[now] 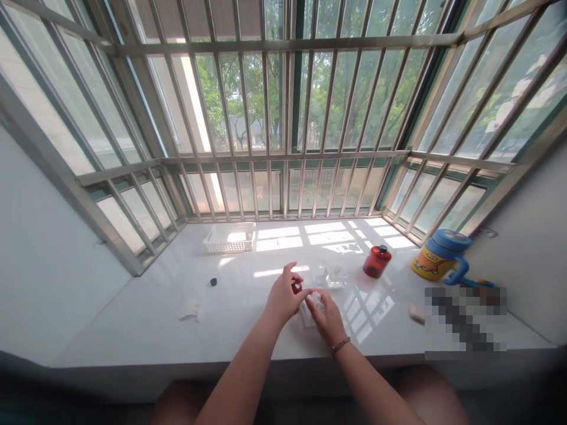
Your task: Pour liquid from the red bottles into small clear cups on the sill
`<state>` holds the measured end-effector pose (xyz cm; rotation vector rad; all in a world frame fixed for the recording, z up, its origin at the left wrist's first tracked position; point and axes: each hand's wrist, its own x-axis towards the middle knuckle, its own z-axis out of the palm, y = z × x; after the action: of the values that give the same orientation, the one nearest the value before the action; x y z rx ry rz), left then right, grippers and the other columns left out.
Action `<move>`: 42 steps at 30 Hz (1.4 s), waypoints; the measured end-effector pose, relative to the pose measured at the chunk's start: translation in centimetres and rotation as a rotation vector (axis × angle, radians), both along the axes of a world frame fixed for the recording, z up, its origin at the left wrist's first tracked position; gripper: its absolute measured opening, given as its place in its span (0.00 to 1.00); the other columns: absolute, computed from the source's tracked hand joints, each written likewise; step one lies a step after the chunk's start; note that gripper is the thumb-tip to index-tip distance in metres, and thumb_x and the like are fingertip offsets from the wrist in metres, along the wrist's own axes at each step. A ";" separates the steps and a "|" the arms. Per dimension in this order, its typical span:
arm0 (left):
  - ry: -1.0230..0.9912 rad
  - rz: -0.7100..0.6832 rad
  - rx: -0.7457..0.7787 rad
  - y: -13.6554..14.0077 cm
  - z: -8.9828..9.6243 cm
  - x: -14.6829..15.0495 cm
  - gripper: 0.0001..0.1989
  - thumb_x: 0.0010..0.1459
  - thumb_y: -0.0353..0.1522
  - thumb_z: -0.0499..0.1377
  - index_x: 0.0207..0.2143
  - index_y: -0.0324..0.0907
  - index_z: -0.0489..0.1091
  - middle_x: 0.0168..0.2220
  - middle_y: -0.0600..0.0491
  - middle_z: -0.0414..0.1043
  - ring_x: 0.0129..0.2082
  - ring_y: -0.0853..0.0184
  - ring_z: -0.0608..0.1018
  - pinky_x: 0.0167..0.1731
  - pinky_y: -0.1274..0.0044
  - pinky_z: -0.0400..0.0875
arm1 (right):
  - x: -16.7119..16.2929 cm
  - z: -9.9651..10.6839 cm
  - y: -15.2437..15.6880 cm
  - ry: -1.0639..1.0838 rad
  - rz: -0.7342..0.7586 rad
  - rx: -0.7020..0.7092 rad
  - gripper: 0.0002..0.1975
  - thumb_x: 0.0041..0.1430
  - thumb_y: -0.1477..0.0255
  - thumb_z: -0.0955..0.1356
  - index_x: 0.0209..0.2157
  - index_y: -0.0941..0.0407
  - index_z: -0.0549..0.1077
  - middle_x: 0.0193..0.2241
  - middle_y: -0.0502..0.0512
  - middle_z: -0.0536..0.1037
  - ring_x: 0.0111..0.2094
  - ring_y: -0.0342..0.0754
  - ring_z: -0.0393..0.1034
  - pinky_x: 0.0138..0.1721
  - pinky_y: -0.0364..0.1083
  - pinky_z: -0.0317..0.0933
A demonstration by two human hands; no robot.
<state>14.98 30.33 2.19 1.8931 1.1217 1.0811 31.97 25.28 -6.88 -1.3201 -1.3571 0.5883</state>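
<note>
My left hand is closed around a small red bottle, mostly hidden by the fingers; its index finger points up. Close beside it, my right hand pinches a small clear plastic piece, whose exact kind I cannot make out. The two hands almost meet at the thumbs. Under them, a clear, shiny item shows in part on the white sill. Just beyond the right hand sits a clear plastic container. A black cap lies on the sill to the left.
A white basket stands at the back left. To the right are a larger red bottle with a black cap and a blue and yellow mug. A crumpled white tissue lies left. Metal bars enclose the sill.
</note>
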 end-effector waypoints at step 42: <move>-0.002 0.233 0.058 -1.9 -1.1 -5.9 0.18 0.61 0.34 0.65 0.53 0.47 0.68 0.42 0.53 0.84 0.49 0.60 0.85 0.55 0.66 0.76 | 1.5 -1.3 0.7 0.129 0.118 -0.047 0.32 0.46 0.52 0.83 0.49 0.52 0.76 0.50 0.60 0.80 0.46 0.58 0.77 0.51 0.56 0.74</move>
<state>9.13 28.40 1.07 1.8374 1.3480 1.2535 33.49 25.94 -8.17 -1.2234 -1.3275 0.7766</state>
